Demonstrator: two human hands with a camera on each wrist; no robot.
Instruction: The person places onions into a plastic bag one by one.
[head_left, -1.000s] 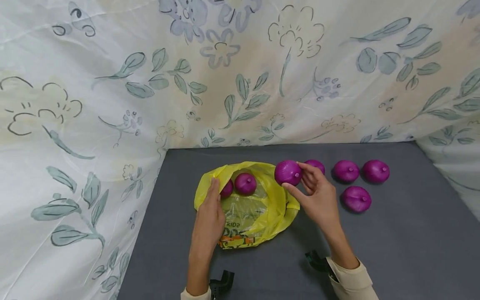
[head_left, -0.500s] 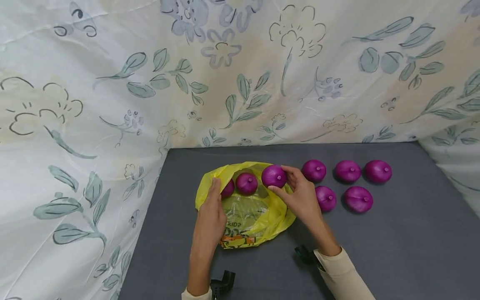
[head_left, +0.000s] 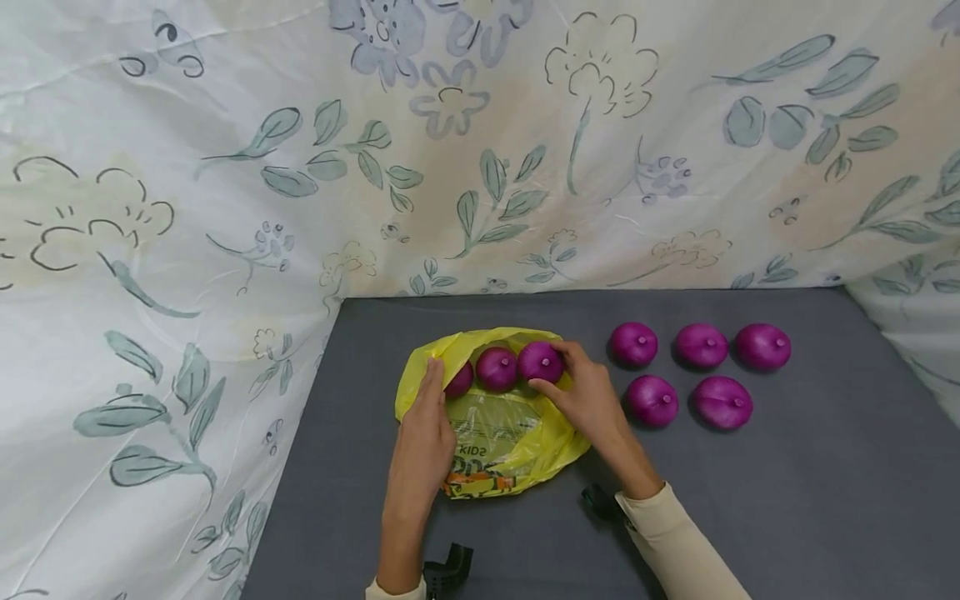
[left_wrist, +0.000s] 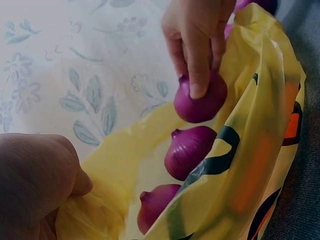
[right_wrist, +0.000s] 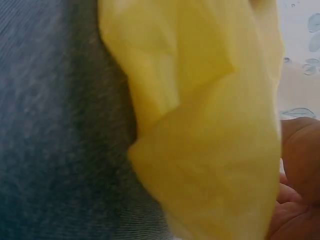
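Note:
A yellow plastic bag (head_left: 555,446) lies on the table with its mouth spread wide. My left hand (head_left: 423,442) grips its left rim; the left wrist view shows the thumb (left_wrist: 75,177) pressed on the plastic. Just inside the right part of the mouth, my right hand (head_left: 588,400) pinches a red onion (head_left: 540,362) between thumb and fingers. Beside it in the bag sit a second onion (head_left: 497,368) and a third onion (head_left: 458,381), partly hidden by the rim. In the right wrist view the bag (right_wrist: 210,135) covers most of my right hand (right_wrist: 305,175).
Several more red onions stand in two rows on the right of the dark grey table (head_left: 817,492), one of them a front-row onion (head_left: 652,401) near my right forearm. A floral cloth (head_left: 510,125) hangs behind and along the left side.
My right hand has carried the onion leftward and down, from beside the bag's right rim into its mouth, next to the other two. My left hand keeps its grip on the bag.

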